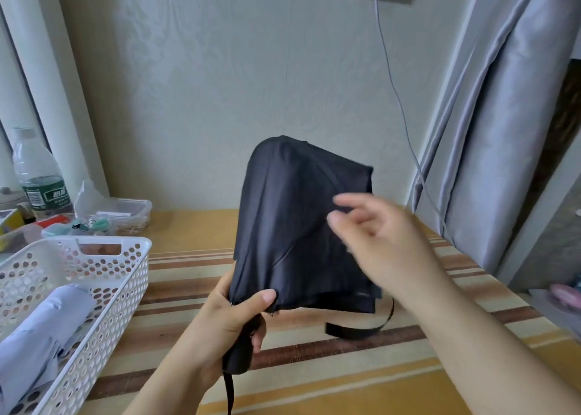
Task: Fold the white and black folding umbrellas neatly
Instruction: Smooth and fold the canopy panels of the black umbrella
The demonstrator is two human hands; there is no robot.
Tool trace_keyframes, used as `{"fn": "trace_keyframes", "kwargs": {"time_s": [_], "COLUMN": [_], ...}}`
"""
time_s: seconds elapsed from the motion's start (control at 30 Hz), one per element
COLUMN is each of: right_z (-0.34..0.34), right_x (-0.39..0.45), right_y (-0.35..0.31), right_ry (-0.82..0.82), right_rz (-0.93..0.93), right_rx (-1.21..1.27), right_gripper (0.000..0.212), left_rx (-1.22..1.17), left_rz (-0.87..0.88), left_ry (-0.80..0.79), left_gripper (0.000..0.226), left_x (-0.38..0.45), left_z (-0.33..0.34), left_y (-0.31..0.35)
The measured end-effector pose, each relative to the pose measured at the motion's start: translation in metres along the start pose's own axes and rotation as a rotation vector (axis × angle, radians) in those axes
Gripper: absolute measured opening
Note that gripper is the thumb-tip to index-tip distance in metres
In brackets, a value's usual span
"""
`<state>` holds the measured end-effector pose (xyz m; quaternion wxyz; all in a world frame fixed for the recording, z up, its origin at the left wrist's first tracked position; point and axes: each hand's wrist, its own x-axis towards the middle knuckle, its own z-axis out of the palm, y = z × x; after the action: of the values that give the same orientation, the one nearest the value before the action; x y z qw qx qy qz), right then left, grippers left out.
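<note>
The black folding umbrella point(292, 226) stands upright in the middle of the view, its canopy loose and hanging down around the shaft. My left hand point(232, 323) grips it at the handle and the lower edge of the cloth. My right hand point(374, 241) is blurred, with relaxed fingers at the canopy's right side; whether it touches the cloth I cannot tell. A black closing strap point(358, 331) dangles below the canopy on the right. The white umbrella point(34, 336) lies folded in the white perforated basket point(125, 289) at the lower left.
A striped yellow-brown cloth point(314, 367) covers the table. At the back left stand a water bottle point(37, 175), a clear plastic box point(125, 210) and small clutter. A grey cable point(399, 100) hangs down the wall; a grey curtain point(503, 131) is on the right.
</note>
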<state>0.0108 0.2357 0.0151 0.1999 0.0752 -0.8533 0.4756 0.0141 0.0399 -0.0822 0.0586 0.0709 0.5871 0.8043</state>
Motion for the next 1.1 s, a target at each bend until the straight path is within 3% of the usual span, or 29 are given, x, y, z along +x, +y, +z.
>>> {"fn": "trace_keyframes", "kwargs": {"time_s": [0.07, 0.1, 0.23, 0.33, 0.43, 0.53, 0.7, 0.87, 0.93, 1.0, 1.1], "right_z": [-0.021, -0.030, -0.041, -0.025, -0.006, 0.005, 0.006, 0.015, 0.028, 0.037, 0.041], "right_x": [0.007, 0.010, 0.014, 0.012, 0.009, 0.009, 0.013, 0.001, -0.005, -0.008, -0.008], "right_y": [0.004, 0.006, 0.001, 0.009, 0.023, 0.027, 0.022, 0.011, 0.010, 0.010, 0.009], "right_ry": [0.235, 0.238, -0.075, -0.239, -0.248, -0.267, -0.265, -0.521, -0.491, -0.434, -0.386], "right_rz": [-0.075, -0.067, 0.106, 0.216, 0.232, 0.203, 0.146, 0.281, 0.222, 0.167, 0.156], "right_rx": [-0.229, -0.258, -0.151, -0.236, -0.073, -0.025, -0.064, 0.108, 0.144, 0.152, 0.126], "right_gripper": [0.039, 0.041, 0.063, 0.056, 0.032, 0.015, 0.014, 0.014, 0.005, 0.010, 0.012], "left_rx": [-0.043, -0.072, -0.124, -0.141, -0.139, -0.137, -0.100, -0.092, -0.057, -0.006, 0.043], "left_rz": [0.003, 0.004, -0.014, -0.040, -0.038, -0.046, -0.063, -0.041, -0.035, -0.040, -0.057], "left_ry": [-0.019, -0.043, -0.098, -0.114, -0.137, -0.117, -0.075, -0.090, -0.096, -0.106, -0.128], "left_gripper": [0.059, 0.059, 0.064, 0.062, 0.049, 0.059, 0.060, 0.061, 0.063, 0.061, 0.040], "left_x": [0.001, 0.001, 0.003, 0.003, 0.002, 0.002, 0.004, 0.003, 0.001, -0.001, -0.003], "left_z": [-0.005, -0.007, -0.009, -0.006, -0.004, -0.004, -0.003, -0.001, 0.001, 0.003, 0.005], "left_y": [-0.001, -0.002, -0.003, -0.004, -0.003, -0.002, -0.001, 0.000, 0.000, 0.002, 0.004]}}
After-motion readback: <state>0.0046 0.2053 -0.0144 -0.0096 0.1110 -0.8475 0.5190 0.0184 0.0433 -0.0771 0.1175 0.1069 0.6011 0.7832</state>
